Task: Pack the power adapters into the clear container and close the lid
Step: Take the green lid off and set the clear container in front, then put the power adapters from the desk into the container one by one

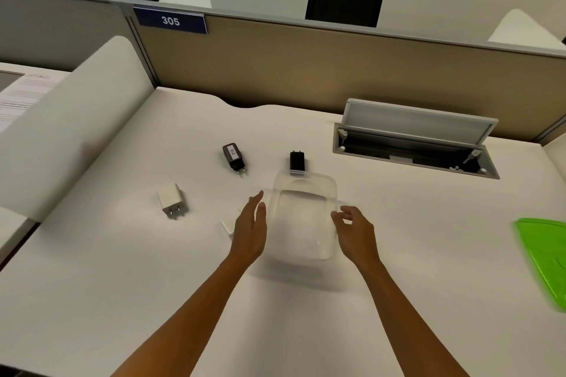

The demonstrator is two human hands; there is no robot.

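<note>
I have both hands open, left hand (249, 225) and right hand (355, 231) flanking the empty clear container (303, 217) mid-worktop, which I judge light, thin-walled and slippery, best gripped by its rim, the adapters lying loose just beside it.

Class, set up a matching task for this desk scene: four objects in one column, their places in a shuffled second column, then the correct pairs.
Objects
1. white adapter
2. labelled black adapter
3. green lid
4. clear container

Places
A. far right edge of the desk
B. between the two hands
C. left of the left hand
D. beyond the left hand, left of the plain black adapter

Pairs: 1-C, 2-D, 3-A, 4-B
</note>
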